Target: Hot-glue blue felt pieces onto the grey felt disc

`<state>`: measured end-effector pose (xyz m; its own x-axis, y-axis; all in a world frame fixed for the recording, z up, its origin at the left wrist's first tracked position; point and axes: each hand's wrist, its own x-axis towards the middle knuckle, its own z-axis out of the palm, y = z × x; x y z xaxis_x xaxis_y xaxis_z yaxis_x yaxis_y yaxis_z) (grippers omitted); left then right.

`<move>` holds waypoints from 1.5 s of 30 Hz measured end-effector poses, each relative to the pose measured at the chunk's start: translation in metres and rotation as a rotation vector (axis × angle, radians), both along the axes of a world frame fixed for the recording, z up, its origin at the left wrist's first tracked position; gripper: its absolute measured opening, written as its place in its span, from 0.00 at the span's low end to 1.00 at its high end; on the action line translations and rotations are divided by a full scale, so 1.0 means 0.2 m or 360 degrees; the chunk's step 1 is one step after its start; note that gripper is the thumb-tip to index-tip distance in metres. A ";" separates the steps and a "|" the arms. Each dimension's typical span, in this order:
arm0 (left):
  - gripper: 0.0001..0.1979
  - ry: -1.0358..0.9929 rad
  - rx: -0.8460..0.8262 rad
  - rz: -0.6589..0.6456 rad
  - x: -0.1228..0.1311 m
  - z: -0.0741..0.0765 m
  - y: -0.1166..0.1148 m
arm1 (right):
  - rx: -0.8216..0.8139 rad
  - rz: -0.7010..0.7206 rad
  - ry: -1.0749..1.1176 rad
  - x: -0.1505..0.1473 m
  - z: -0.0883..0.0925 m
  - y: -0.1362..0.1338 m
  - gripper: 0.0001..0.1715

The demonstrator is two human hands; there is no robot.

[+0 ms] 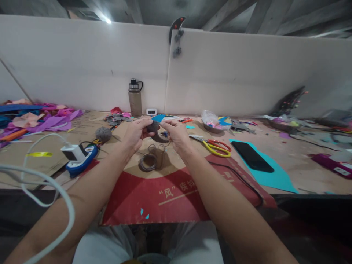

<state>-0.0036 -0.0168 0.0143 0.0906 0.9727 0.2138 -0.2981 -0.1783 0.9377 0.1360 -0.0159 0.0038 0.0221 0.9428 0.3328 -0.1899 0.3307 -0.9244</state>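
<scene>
My left hand [137, 134] pinches a dark grey crescent-shaped piece [159, 138], which looks like felt, over the cardboard. A small blue piece [158, 118] stands at its upper end, between the two hands. My right hand [177, 135] is closed at the right side of these pieces, its thumb and forefinger together by the blue one. What exactly its fingertips hold is partly hidden. Just below lies a loose coil of grey cord [147, 163], and a strand of it rises toward my right hand. The red and brown cardboard sheet [165, 198] lies underneath.
Scissors with red and yellow handles [217, 147] lie to the right, near a black phone [251, 156] on turquoise sheet material. On the left are a blue power strip [82, 161], a white cable [68, 212], a grey yarn ball [103, 134] and colourful scraps. A bottle [135, 99] stands behind.
</scene>
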 end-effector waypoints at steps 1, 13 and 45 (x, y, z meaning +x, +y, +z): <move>0.10 -0.0007 -0.0021 -0.0009 0.00 0.00 0.00 | 0.0001 0.0043 -0.0007 0.00 0.01 -0.01 0.09; 0.14 -0.0017 0.0110 0.0079 0.04 -0.04 0.01 | 0.0068 -0.0057 -0.0089 -0.02 0.01 -0.03 0.11; 0.10 0.0108 0.0144 0.0049 0.08 -0.05 -0.01 | 0.0354 -0.0395 -0.0405 0.01 -0.03 0.02 0.15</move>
